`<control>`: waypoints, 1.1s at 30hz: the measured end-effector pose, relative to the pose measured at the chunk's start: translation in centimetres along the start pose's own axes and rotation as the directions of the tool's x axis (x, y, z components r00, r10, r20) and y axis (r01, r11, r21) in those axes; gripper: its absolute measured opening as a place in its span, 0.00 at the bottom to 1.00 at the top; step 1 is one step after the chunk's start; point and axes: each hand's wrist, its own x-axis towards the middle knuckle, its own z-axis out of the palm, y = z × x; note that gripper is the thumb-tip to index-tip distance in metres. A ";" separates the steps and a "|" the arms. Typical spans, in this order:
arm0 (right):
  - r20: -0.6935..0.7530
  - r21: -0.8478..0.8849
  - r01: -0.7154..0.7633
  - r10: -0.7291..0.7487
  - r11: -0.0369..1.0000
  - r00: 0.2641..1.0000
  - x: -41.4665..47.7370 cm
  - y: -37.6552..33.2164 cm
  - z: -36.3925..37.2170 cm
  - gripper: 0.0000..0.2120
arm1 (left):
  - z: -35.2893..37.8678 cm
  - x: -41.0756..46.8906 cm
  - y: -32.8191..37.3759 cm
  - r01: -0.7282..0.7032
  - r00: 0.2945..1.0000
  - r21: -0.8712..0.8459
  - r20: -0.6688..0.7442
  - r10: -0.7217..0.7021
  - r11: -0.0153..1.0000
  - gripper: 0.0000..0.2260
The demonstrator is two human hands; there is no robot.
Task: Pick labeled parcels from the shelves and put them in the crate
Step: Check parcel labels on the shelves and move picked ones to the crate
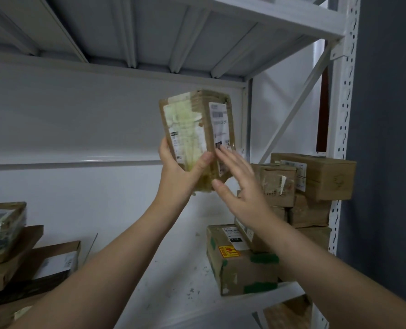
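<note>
In the head view, the left hand (180, 172) held a brown taped parcel (192, 129) upright in the air in front of the shelf bay, well above the shelf board (173, 269). The thumb was curled across the parcel's lower front face and the fingers were wrapped behind its bottom end. The right hand (237, 184) was spread, with straight fingers reaching to the parcel's right face, where a white shipping label (219, 129) ran lengthwise. Whether those fingertips pressed the face or only brushed it could not be told. A stack of cardboard boxes (316, 179) stood at the right end of the shelf, with a green-taped box (240, 267) in front of it, and flat boxes (31, 264) were piled at the left. The crate was not in view. The step in hand looked like checking the label before carrying the parcel off. To do it well, the right palm should probably settle flat on the side face as a second support, since a one-handed hold low on a tall parcel could let it tip. The label should stay turned toward the eyes until it has been read.
</note>
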 end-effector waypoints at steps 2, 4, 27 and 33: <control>0.056 0.012 0.013 -0.014 1.000 0.998 -0.5 -0.1 0.5 0.27 | 0.3 0.1 -0.2 0.039 0.999 0.037 -0.009 -0.039 0.999 0.49; 0.058 0.058 0.025 -0.028 0.998 0.998 -0.8 0.0 0.7 0.26 | 0.3 0.1 -0.5 0.052 0.998 0.089 -0.033 -0.049 0.995 0.52; 0.546 0.635 -0.672 0.394 0.381 0.739 -5.7 -1.7 20.4 0.28 | -19.7 -11.6 -6.1 0.403 0.914 0.541 -0.191 -0.358 0.738 0.28; 0.535 0.595 -0.756 0.568 0.273 0.625 -2.5 -4.4 25.0 0.19 | -26.7 -11.9 -3.6 0.078 0.997 0.982 -0.078 -0.008 0.172 0.18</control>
